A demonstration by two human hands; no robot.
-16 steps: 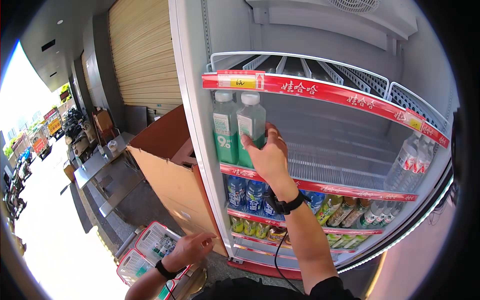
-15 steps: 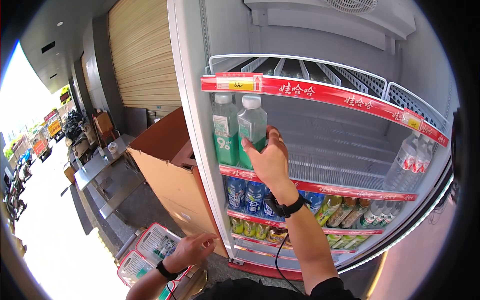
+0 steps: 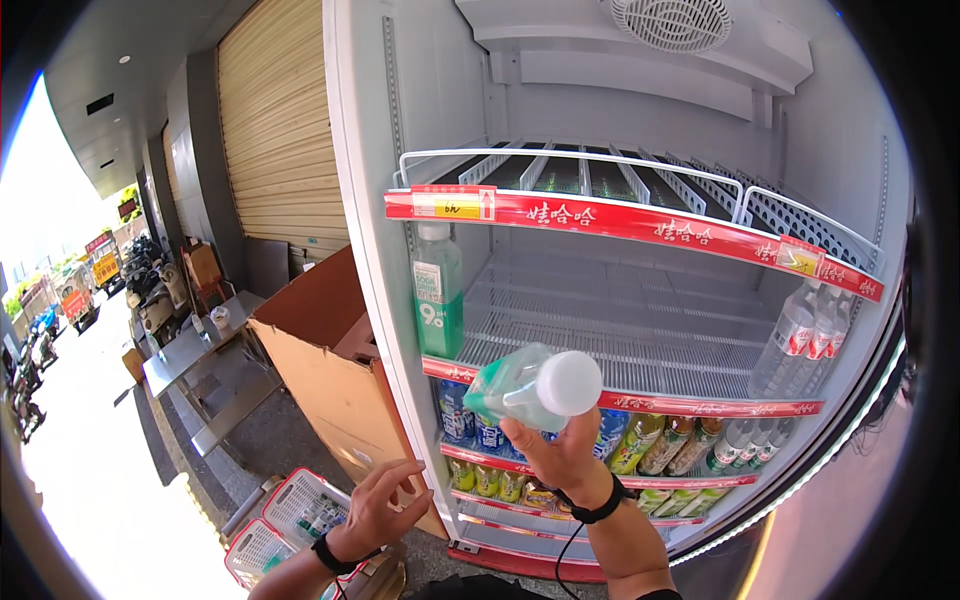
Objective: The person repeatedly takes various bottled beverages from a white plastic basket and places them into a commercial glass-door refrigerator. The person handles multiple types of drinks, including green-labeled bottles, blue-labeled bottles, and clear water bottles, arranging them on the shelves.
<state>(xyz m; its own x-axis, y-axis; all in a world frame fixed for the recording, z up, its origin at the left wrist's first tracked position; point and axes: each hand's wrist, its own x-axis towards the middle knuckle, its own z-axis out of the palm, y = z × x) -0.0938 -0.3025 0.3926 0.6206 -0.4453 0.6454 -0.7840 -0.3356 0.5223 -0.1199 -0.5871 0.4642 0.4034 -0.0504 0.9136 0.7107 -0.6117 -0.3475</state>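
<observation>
My right hand [image 3: 562,452] grips a clear bottle with a green label and white cap [image 3: 525,388]. The bottle is tilted, cap toward me, in front of the second shelf of an upright display fridge. A matching green-labelled bottle [image 3: 438,300] stands upright at that shelf's left end, beside the fridge wall. My left hand [image 3: 382,508] holds nothing; its fingers are apart and partly curled, low in front of the cardboard box [image 3: 325,395]. Near its wrist are white plastic baskets with red rims [image 3: 300,490], holding some small bottles.
Clear bottles with red labels [image 3: 797,340] stand at the shelf's right end. Lower shelves carry blue, yellow and brown drink bottles [image 3: 640,442]. A wire rail [image 3: 570,152] edges the top shelf. A metal table [image 3: 200,345] stands left of the box. A cable hangs from my right wrist.
My right hand has drawn the second green-labelled bottle off the shelf, toward me and downward, tipping it. The left hand stays low with its fingers a little more spread.
</observation>
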